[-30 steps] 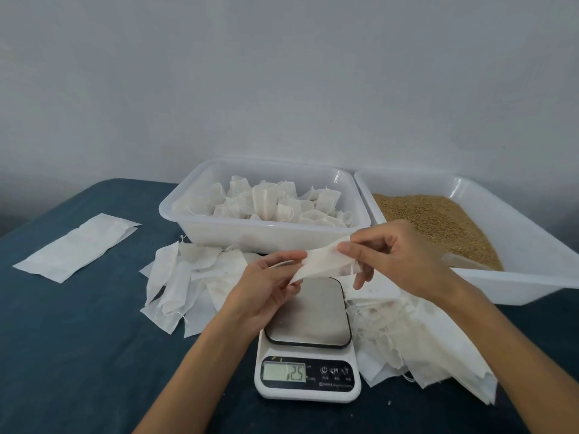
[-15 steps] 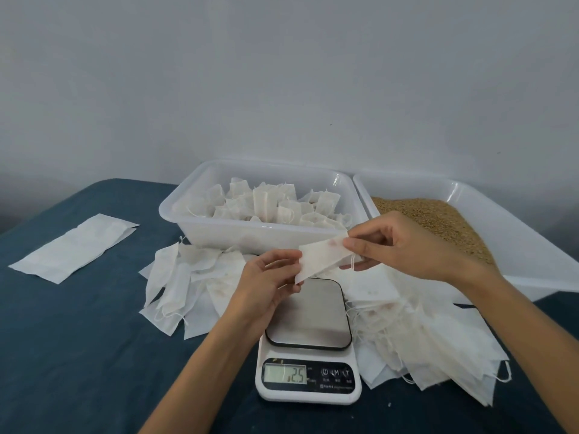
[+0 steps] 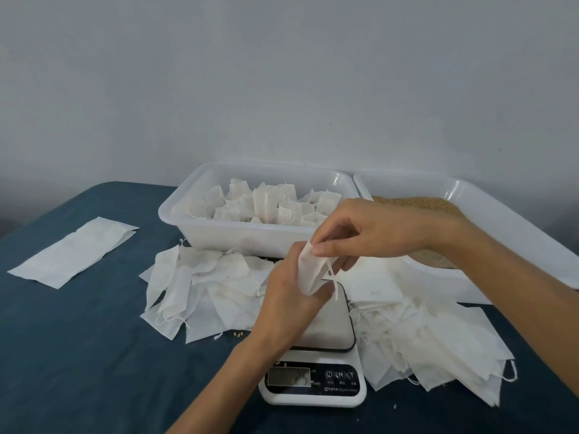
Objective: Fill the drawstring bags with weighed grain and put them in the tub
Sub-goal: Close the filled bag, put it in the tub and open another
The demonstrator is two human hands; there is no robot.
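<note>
Both hands hold one empty white drawstring bag [image 3: 308,274] above the kitchen scale [image 3: 316,364]. My left hand [image 3: 291,296] grips its lower body from the left. My right hand [image 3: 360,233] pinches its upper edge from the right, and the bag's string dangles below. Behind them stands a white tub [image 3: 219,236] with several filled bags [image 3: 266,203]. To its right a second white tub [image 3: 501,220] holds brown grain [image 3: 416,203].
Loose empty bags lie in a heap left of the scale [image 3: 200,286] and in a larger heap to its right [image 3: 438,339]. A flat white packet [image 3: 75,250] lies on the blue tabletop [image 3: 78,355] at far left. A few grains [image 3: 239,333] lie near the left heap.
The bag has turned from lying flat between the hands to nearly upright, and the hands have closed in around it. My right hand moved left over the bag's top.
</note>
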